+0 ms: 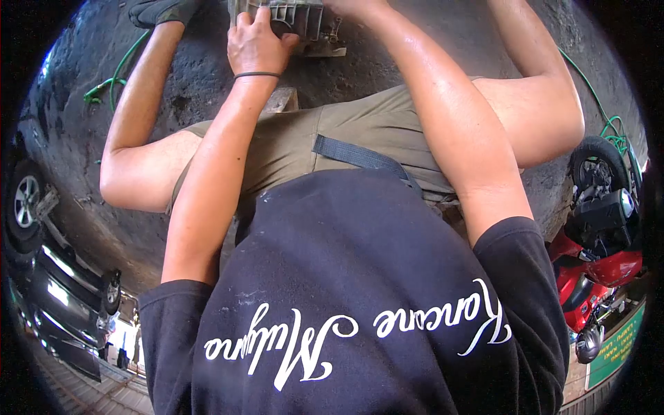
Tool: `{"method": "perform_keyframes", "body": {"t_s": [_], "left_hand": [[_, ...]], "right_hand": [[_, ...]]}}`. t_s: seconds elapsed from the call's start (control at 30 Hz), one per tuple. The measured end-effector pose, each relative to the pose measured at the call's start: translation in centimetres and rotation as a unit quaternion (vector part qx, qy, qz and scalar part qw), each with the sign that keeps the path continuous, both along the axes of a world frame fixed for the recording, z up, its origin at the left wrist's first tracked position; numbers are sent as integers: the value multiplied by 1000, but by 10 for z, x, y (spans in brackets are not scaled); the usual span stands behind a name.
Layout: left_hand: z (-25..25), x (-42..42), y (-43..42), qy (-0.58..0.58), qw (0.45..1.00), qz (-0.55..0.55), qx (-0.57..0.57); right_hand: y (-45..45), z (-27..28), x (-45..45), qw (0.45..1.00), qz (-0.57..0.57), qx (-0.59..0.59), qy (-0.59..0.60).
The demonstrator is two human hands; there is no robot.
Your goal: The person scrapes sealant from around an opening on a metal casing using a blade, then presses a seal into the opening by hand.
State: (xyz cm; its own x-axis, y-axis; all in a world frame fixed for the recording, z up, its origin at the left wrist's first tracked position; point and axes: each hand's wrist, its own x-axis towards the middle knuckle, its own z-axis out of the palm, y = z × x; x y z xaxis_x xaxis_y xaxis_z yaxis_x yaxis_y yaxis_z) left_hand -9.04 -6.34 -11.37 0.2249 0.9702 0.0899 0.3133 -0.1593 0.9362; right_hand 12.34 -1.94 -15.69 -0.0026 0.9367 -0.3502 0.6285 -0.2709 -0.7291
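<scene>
A ribbed, grey metal casing [299,14] lies on the dark floor between my feet, at the top edge of the view and partly cut off. My left hand [259,43] grips its left side, fingers over the top and thumb out to the right. My right hand [356,5] is at the casing's upper right, mostly beyond the frame edge, so its fingers cannot be seen. Below the casing is a small pale block [282,101], partly hidden by my left wrist and shorts.
The stained dark floor [187,90] surrounds my bent legs. A green hose [114,81] runs along the left and another green length [588,83] lies at right. A dark car [62,290] stands at left, a red motorcycle [595,273] and a green sign [615,346] at right.
</scene>
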Motion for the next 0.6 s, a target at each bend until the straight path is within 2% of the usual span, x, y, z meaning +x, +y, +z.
{"method": "perform_keyframes", "body": {"t_s": [0.03,0.17,0.23,0.37,0.43,0.47,0.6], "left_hand": [[25,27,2,445,895,23,-3],[26,29,2,458,888,34,-1],[29,32,7,447,892,41,-45],[12,23,7,444,893,35,-65],[-1,14,7,462,886,31,36],[-7,9,8,462,886,32,37],[-1,-13,10,366,929,46,11]], "right_hand": [[0,-2,0,999,2,34,-8],[-3,2,-2,1000,-1,15,-3],[1,0,0,999,0,33,-9],[0,-3,-2,999,-3,40,-20],[1,-1,-3,999,-10,34,-19],[2,0,-2,999,-13,32,-18],[3,5,-1,999,-8,35,-22]]}}
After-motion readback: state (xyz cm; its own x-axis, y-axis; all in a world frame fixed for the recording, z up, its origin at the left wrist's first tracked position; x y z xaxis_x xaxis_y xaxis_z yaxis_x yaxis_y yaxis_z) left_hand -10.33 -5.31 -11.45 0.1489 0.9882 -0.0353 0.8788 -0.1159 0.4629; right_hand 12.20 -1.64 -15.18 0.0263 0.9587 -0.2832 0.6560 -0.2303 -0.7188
